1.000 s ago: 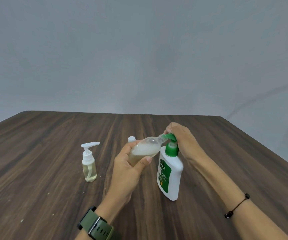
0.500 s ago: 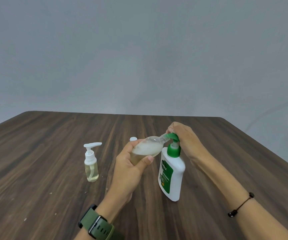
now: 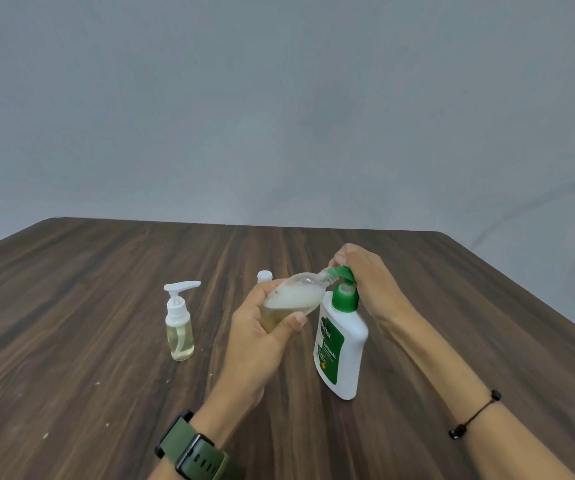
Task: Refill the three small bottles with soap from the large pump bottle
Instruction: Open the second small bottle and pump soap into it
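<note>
Left hand grips a half-filled small bottle at the spout — right hand presses the pump bottle; one capped bottle stands mid-table.

Table: dark wood-grain top, rounded far corners, a few pale specks near left. Wall: plain grey, unmarked, behind the table. Light: soft, even.

Matt dark wood-grain table; glossy white plastic pump bottle; clear plastic small bottle.
</note>
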Action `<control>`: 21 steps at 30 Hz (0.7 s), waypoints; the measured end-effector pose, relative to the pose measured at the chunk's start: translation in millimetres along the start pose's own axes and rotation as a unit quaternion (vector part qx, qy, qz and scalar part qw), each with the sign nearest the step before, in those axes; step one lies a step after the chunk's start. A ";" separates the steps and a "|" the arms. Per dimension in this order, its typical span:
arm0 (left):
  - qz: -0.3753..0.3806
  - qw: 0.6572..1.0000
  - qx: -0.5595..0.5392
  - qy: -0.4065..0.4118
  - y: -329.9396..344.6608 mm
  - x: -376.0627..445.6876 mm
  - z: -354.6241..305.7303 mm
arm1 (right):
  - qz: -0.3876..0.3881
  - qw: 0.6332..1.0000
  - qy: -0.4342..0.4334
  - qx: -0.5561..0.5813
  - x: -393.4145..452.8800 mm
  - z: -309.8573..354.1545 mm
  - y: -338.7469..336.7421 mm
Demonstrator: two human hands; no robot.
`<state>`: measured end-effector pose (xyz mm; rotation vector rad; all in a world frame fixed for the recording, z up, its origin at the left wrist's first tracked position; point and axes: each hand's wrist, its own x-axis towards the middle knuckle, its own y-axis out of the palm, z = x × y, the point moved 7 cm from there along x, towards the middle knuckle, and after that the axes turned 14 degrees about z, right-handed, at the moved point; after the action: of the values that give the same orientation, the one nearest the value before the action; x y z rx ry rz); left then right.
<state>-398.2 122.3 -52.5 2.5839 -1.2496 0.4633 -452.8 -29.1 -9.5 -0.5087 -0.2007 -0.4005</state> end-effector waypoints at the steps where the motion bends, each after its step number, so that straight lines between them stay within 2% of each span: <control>1: -0.002 1.000 0.006 -0.002 -1.4 -1.3 0.9 | -0.005 1.000 0.004 0.007 -1.8 -3.4 2.7; 8: 0.008 1.000 -0.001 0.010 0.1 1.8 -4.2 | -0.002 1.000 -0.001 -0.018 3.7 7.0 -6.1; 13: 0.004 1.000 0.013 -0.006 -2.9 -1.9 3.9 | -0.012 1.000 0.006 0.020 -4.3 -8.2 6.7; 21: 0.013 0.999 -0.034 0.010 2.6 2.3 -1.3 | -0.010 1.000 -0.017 -0.013 3.6 8.5 -7.4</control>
<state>-399.2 119.5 -50.3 2.5031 -1.2728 0.4415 -453.4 -31.8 2.0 -0.5398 -0.2346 -0.4148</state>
